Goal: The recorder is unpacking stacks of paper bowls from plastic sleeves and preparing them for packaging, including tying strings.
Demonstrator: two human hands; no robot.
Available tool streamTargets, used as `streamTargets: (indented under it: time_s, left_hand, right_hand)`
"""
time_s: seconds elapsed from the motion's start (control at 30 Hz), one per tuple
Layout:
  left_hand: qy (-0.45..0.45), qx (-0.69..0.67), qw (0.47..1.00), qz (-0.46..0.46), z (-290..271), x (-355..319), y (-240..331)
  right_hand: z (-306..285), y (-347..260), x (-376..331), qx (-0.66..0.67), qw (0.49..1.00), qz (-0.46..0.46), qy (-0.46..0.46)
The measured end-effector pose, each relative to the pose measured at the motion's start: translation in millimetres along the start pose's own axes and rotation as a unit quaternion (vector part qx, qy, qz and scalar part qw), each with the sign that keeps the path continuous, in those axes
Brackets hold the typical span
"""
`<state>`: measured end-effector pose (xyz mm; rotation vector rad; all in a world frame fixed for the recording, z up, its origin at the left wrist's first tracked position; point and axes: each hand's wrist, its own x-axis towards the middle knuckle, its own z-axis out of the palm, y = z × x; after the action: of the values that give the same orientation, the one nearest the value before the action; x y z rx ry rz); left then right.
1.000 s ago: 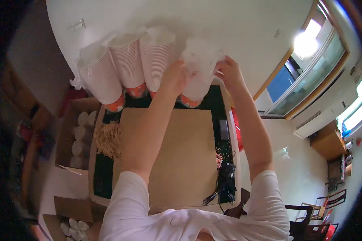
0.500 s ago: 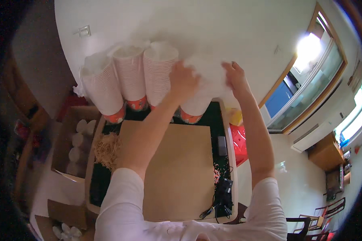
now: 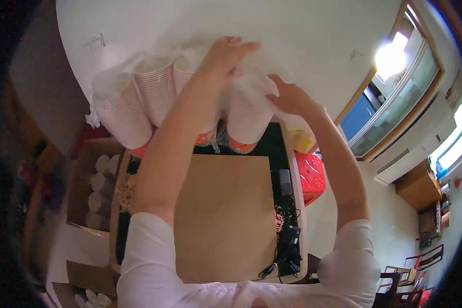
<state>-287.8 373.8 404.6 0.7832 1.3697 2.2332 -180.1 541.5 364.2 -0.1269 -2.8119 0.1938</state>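
Observation:
Tall stacks of white paper bowls with red-patterned bases stand along the far edge of the table. The rightmost bowl stack [image 3: 247, 115] has a thin, translucent plastic sleeve [image 3: 254, 72] around its top, blurred against the wall. Up at the upper left of that stack is my left hand [image 3: 223, 59], its fingers apart. My right hand [image 3: 292, 96] is at the stack's upper right, thumb and forefinger spread beside the rim. Whether either hand touches the plastic is hard to make out. My left forearm partly hides the middle bowl stacks [image 3: 156, 84]. Farther left is another bowl stack [image 3: 120, 110].
A brown cardboard sheet [image 3: 228, 215] lies on the dark green tabletop. Beside it are a grey box [image 3: 285, 182], pink and white bits [image 3: 279, 218] and a black adapter with cable [image 3: 290, 236]. A red stool [image 3: 310, 177] stands right; a carton [image 3: 79, 200] stands left.
My left hand has risen away from the stack's side, and its fingers have spread. My right hand has come lower and slightly left, toward the stack's rim.

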Motion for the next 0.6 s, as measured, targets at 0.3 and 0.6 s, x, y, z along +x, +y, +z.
streamTargets:
  time_s: [0.3, 0.6]
  left_hand:
    - [-0.079, -0.146, 0.986, -0.024, -106.7, 22.8, -107.0]
    - [-0.016, 0.327, 0.945, 0.002, -66.5, 33.8, -147.6]
  right_hand:
    - [57.7, 27.1, -19.5, -0.11, 0.975, -0.018, -0.19]
    - [84.9, 162.3, -7.1, 0.139, 0.988, 0.073, 0.001]
